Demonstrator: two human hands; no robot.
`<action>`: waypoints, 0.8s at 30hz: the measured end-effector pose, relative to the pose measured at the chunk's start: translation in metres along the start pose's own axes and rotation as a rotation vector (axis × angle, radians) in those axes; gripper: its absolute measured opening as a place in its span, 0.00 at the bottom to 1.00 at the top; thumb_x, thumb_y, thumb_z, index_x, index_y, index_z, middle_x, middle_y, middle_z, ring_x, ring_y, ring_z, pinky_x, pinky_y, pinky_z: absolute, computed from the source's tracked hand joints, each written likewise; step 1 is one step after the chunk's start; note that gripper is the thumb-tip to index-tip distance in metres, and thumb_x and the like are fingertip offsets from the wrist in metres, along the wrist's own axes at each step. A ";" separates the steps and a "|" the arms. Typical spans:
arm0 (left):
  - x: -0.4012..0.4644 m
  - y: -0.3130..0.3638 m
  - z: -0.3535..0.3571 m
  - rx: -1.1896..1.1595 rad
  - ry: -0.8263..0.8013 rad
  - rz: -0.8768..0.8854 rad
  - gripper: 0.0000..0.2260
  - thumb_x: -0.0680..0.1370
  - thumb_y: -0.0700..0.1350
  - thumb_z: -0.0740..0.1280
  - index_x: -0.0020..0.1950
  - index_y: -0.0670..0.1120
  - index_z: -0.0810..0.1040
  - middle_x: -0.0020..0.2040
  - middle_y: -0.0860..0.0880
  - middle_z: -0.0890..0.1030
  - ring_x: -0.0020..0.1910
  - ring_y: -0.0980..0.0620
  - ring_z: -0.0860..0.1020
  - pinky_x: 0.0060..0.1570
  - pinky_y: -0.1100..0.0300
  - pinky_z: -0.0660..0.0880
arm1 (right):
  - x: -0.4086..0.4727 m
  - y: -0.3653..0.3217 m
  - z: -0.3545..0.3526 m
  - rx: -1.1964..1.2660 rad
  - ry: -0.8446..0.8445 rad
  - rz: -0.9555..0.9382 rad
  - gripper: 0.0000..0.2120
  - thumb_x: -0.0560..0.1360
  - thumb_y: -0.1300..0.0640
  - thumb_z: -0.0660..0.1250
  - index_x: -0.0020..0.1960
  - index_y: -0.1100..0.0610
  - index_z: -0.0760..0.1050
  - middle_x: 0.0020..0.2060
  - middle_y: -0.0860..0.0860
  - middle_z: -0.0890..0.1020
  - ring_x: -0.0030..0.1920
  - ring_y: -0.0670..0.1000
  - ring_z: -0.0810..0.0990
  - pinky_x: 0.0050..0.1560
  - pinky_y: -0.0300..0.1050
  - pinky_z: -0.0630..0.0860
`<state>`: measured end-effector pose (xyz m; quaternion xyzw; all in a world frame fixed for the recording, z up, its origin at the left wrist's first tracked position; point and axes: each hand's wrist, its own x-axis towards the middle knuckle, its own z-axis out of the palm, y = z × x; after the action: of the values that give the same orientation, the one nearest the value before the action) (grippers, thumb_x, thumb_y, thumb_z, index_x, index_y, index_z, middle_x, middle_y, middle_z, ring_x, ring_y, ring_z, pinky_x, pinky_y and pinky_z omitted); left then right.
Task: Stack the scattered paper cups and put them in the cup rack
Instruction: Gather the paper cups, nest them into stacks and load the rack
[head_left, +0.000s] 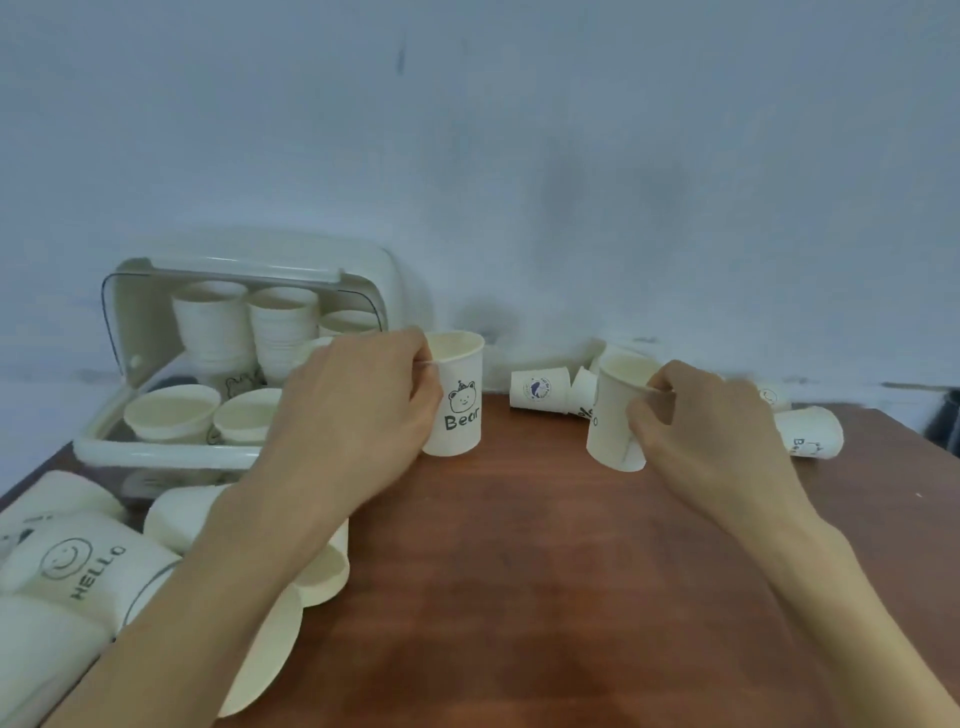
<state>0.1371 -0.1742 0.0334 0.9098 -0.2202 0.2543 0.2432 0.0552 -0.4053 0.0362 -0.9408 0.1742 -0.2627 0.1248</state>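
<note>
Brown wooden table (545, 571) against a pale blue-grey wall (571, 130).

Bear cup (457, 400): white paper, upright, open mouth up, black bear face above the word "Bear". Stands on the table just right of the cup rack, gripped by the left hand (358, 415), fingers closed round its rim and side.

Second cup (618, 415): white paper, tilted, base lifted toward the viewer, held in the closed right hand (711, 441), thumb at the rim.

Cup rack (171, 452): white tray with a raised clear lid, at the table's left rear. Holds nested stacks of white cups (249, 332) at the back, two open cups in front.

Loose cups on their sides: a small one with a blue round logo (537, 389) behind the second cup; another Bear-printed one (808, 431) far right; a "HELLO" smiley cup (88, 566) among several at near left.
</note>
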 end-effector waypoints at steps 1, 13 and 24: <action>0.000 -0.006 -0.004 0.006 0.019 -0.015 0.08 0.76 0.51 0.59 0.43 0.52 0.75 0.34 0.52 0.78 0.39 0.45 0.77 0.40 0.50 0.75 | -0.002 -0.005 0.001 -0.001 0.005 -0.006 0.07 0.75 0.52 0.60 0.46 0.55 0.74 0.36 0.52 0.79 0.40 0.55 0.75 0.42 0.52 0.75; 0.012 -0.056 -0.044 0.141 0.013 -0.135 0.09 0.79 0.49 0.57 0.47 0.50 0.76 0.45 0.49 0.79 0.47 0.44 0.77 0.42 0.52 0.72 | -0.018 -0.082 0.010 0.137 0.000 -0.114 0.02 0.74 0.52 0.64 0.44 0.48 0.74 0.31 0.44 0.79 0.36 0.46 0.76 0.36 0.45 0.69; 0.017 -0.099 -0.068 0.087 -0.019 -0.263 0.09 0.80 0.49 0.58 0.48 0.49 0.77 0.47 0.49 0.81 0.48 0.44 0.77 0.46 0.50 0.75 | 0.004 -0.189 0.031 0.374 -0.020 -0.204 0.05 0.74 0.52 0.63 0.40 0.51 0.74 0.32 0.48 0.80 0.40 0.54 0.77 0.40 0.48 0.73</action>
<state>0.1778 -0.0633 0.0613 0.9429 -0.0900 0.2207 0.2327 0.1245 -0.2303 0.0734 -0.9165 0.0249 -0.2926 0.2715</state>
